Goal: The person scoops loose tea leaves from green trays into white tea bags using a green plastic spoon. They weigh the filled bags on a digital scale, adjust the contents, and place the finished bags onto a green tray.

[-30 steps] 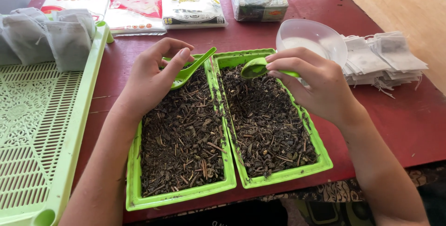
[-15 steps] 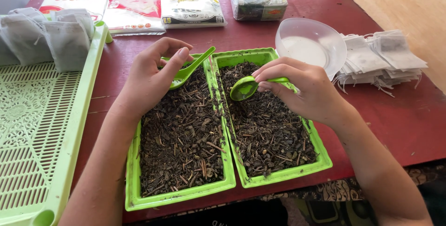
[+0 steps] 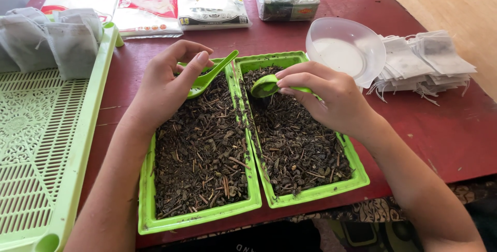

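Note:
Two green trays of dark dried leaves lie side by side on a red table: the left tray (image 3: pixel 147 216) and the right tray (image 3: pixel 357 177). My left hand (image 3: pixel 168 84) rests at the top of the left tray, fingers curled on a green spoon (image 3: pixel 215 73) whose handle points up and right. My right hand (image 3: pixel 331 97) grips a second green scoop (image 3: pixel 265 85), its bowl low over the leaves at the top of the right tray.
A clear plastic bowl (image 3: pixel 346 50) stands beyond the right tray, beside a pile of small white filter bags (image 3: pixel 429 63). A pale green slatted tray (image 3: pixel 36 143) with filled white bags (image 3: pixel 72 45) lies at left. Printed packets (image 3: pixel 212 3) line the far edge.
My right hand has brought its scoop from the top rim of the right tray down and left into the leaves. The left hand has stayed put.

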